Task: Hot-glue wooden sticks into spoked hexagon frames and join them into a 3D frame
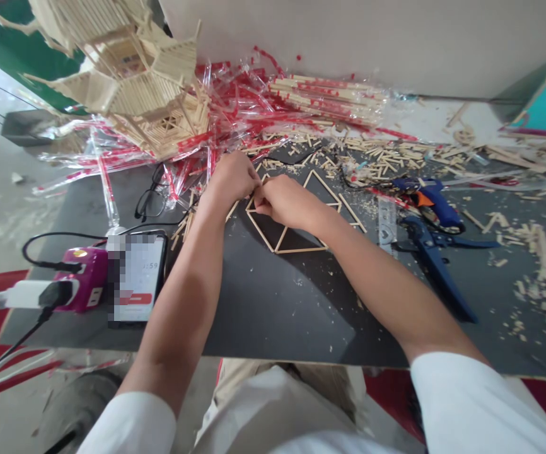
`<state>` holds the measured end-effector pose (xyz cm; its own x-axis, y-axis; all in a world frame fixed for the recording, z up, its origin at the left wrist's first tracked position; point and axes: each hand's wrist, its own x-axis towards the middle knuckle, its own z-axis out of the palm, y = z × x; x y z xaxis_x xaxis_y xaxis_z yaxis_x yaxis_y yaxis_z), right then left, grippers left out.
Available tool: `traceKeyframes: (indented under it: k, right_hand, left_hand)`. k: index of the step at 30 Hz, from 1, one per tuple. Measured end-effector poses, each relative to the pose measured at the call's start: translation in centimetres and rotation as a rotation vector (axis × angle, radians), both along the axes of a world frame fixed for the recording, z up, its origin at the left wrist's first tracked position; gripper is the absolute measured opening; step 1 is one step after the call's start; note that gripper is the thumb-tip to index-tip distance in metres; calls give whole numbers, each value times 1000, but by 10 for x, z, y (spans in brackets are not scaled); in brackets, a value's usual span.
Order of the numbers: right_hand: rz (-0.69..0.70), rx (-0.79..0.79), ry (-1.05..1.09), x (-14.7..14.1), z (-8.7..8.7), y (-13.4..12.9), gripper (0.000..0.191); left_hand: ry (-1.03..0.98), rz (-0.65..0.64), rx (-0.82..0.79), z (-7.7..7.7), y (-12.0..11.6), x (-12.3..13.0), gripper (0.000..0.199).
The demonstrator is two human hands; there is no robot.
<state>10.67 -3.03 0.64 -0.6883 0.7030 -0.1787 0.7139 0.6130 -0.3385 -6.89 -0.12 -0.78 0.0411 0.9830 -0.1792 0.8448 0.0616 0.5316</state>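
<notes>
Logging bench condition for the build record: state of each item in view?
Stick frame, lying flat on black board
Left hand, closed at frame's upper corner
Right hand, closed over frame
Phone, screen lit
Glasses, arms open
Glue gun, lying on its side
Blue-handled cutters, lying flat
Plastic wrappers, torn, heaped
Stick pagoda model, assembled

Left hand (230, 180), right hand (285, 202) meeting over a stick frame (301, 250), apparently pinching its corner, on black board (273, 315)

blue glue gun (431, 203) beside blue-handled cutters (436, 268); eyeglasses (152, 203)
</notes>
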Motion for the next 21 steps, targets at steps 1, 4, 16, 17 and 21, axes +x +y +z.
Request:
traceKeyframes:
  k: [1,4,16,17,21]
  right_hand:
    - [-2,-5,13,0,-1,1,18]
    - [-16,-25,54,1,-4,2,16]
    - [-58,-56,140,2,-16,7,15]
    - [-59,-57,141,2,-16,7,15]
    - [-72,-59,117,0,-11,4,16]
  left_hand:
    - [10,-6,13,0,0,0,30]
    - [38,-20,45,0,-1,2,30]
    - [84,-29,35,5,-2,5,33]
    - [89,-25,38,5,-2,5,32]
    - [102,-26,34,5,-2,5,32]
